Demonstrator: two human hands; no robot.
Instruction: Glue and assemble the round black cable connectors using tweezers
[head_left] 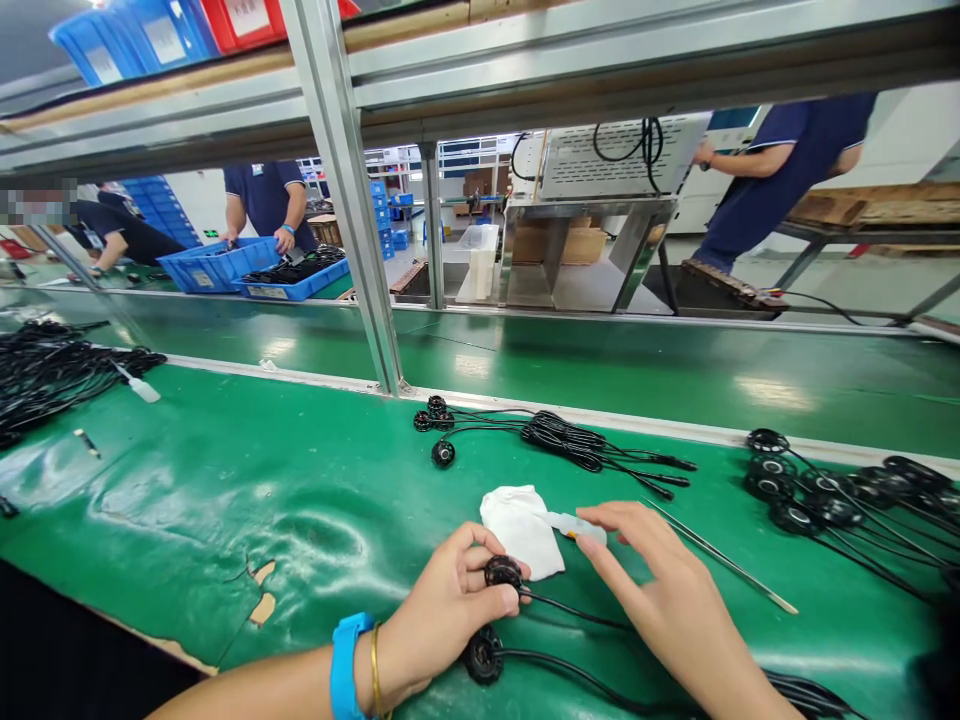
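My left hand (442, 610) is closed around a black round cable-end part (503, 571), with fingers and thumb on its rim and its black cable trailing right. Just below it, a second black round part (484, 655) lies on the green mat, joined to a thicker-looking cable. My right hand (667, 590) has thumb and index finger on either side of a small translucent squeeze bottle (592, 527), pinching it. The bottle's narrow tip points left over a folded white cloth (521, 525). Behind the right hand lies a thin metal rod (724, 556), like tweezers or a stick.
Bundled black cables with round ends (562, 440) lie ahead; another cluster (795, 490) sits right. A cable pile (45, 375) and second bottle (142, 388) are at left. A metal post (337, 200) rises from the bench's back edge. People work beyond, near blue bins (217, 268).
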